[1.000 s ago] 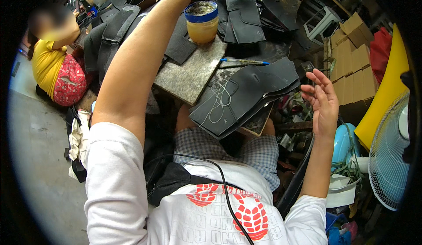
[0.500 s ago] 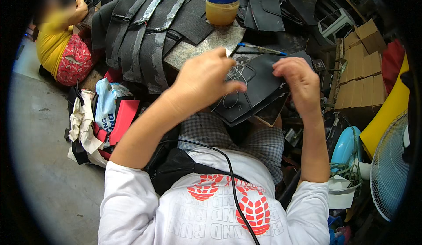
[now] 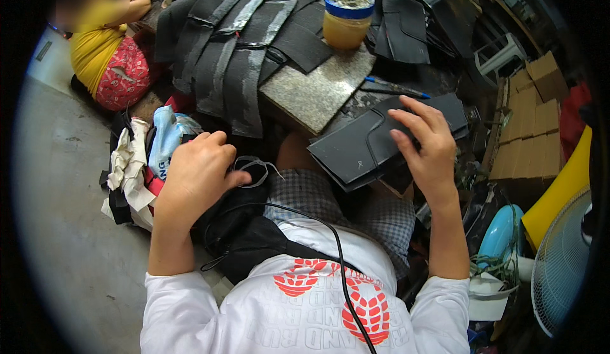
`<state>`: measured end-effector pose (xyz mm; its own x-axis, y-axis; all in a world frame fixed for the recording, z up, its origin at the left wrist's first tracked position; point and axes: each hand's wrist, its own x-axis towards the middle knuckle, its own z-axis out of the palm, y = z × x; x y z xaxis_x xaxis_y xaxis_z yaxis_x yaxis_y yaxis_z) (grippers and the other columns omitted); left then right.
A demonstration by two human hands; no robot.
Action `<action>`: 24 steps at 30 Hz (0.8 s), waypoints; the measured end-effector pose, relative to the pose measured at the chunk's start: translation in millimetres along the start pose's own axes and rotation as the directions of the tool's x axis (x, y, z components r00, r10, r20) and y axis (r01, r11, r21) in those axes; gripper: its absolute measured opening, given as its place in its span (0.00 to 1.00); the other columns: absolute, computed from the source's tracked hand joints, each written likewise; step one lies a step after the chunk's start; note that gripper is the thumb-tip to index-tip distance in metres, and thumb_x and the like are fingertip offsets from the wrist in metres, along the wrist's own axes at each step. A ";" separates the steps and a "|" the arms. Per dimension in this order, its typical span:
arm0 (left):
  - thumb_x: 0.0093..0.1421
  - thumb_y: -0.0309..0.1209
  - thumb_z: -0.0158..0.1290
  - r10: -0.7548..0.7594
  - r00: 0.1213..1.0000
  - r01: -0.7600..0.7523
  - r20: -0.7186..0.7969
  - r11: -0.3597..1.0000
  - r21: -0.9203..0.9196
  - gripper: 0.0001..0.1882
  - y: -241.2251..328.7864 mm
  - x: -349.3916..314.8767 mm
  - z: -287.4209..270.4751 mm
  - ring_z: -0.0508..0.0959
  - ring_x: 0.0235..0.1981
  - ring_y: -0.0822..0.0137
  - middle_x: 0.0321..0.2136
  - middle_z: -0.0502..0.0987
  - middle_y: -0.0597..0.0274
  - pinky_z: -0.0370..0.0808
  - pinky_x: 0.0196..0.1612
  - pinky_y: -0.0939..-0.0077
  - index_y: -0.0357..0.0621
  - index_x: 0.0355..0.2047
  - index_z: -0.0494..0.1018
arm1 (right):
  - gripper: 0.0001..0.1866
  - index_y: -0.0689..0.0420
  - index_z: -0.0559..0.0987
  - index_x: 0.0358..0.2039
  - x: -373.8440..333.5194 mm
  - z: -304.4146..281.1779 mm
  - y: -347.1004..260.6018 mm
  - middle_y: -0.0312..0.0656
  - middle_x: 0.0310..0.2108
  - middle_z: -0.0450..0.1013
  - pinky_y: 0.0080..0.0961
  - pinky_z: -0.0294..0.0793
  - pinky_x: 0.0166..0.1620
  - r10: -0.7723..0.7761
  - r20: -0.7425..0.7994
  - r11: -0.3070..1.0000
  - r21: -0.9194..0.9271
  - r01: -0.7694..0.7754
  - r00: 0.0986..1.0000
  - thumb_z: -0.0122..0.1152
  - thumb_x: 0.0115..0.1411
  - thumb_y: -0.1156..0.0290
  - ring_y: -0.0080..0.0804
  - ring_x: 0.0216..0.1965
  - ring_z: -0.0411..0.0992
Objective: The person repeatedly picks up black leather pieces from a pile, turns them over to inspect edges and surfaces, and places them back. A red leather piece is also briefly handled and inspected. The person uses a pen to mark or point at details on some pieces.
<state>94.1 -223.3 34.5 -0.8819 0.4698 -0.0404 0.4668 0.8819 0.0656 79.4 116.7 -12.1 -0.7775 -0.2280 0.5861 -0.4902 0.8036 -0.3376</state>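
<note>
Holding white thread [image 3: 259, 163] between bent-in fingers, the left hand [image 3: 198, 176] is sitting off to the near left of the grey stone slab [image 3: 318, 93]. Loops are dangling just beside the thumb, though the fingers are hiding the actual pinch, so can't tell how snug it is. The right hand [image 3: 422, 144] is hanging out to the near right of the slab, fingers spread about halfway and curving a bit, not gripping anything that's showing. It's covering part of the black stack of flat pieces [image 3: 346, 151], which is lying just nearer and right of the slab; can't tell if it's touching.

Around the slab it's getting pretty crowded, honestly. A blue-rimmed jar [image 3: 347, 24] is standing at its far edge, and a blue pen [image 3: 397, 88] is lying to its right. Black strips with greyish edges [image 3: 244, 49] are piling up along its left, and cardboard boxes [image 3: 527, 125] are stacking up well off to its right.
</note>
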 end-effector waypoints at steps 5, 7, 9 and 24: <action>0.46 0.40 0.67 0.044 0.946 -0.063 -0.322 0.997 -0.049 0.24 -3.2 13.2 6.3 0.74 0.46 0.55 0.42 0.74 0.55 0.75 0.45 0.64 0.39 0.39 0.75 | 0.12 0.56 0.82 0.40 31.4 -0.2 -10.1 0.43 0.42 0.78 0.34 0.75 0.48 -0.084 0.036 0.986 0.150 0.078 0.996 0.67 0.53 0.74 0.42 0.45 0.74; 0.49 0.38 0.66 0.045 0.915 -0.073 -0.400 0.996 -0.055 0.20 -9.2 36.5 11.9 0.75 0.44 0.55 0.39 0.74 0.56 0.76 0.44 0.64 0.39 0.38 0.76 | 0.10 0.57 0.82 0.38 43.2 9.9 -18.4 0.42 0.37 0.78 0.33 0.76 0.45 -0.145 0.117 0.974 0.194 0.121 0.983 0.66 0.54 0.74 0.41 0.42 0.75; 0.50 0.37 0.65 0.042 0.876 -0.069 -0.480 0.997 -0.039 0.17 -18.4 62.5 19.2 0.75 0.44 0.55 0.38 0.75 0.56 0.76 0.43 0.63 0.40 0.37 0.77 | 0.10 0.58 0.82 0.39 52.5 19.4 -27.6 0.42 0.35 0.78 0.31 0.75 0.44 -0.207 0.217 0.961 0.228 0.157 0.954 0.65 0.54 0.77 0.37 0.39 0.76; 0.58 0.39 0.57 -0.375 0.805 0.307 -0.459 0.926 -0.219 0.17 -116.2 179.9 56.5 0.74 0.50 0.52 0.46 0.79 0.60 0.71 0.54 0.57 0.51 0.47 0.78 | 0.25 0.50 0.67 0.47 129.0 156.2 -107.1 0.47 0.36 0.78 0.42 0.76 0.42 -0.063 0.410 0.995 -0.046 0.089 0.910 0.69 0.53 0.64 0.49 0.42 0.78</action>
<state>-115.1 -239.1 -36.7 -0.9160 0.0295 0.4002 0.1473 0.9524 0.2670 -29.9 -84.7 -15.4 -0.8383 -0.4835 0.2520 -0.5390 0.8045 -0.2495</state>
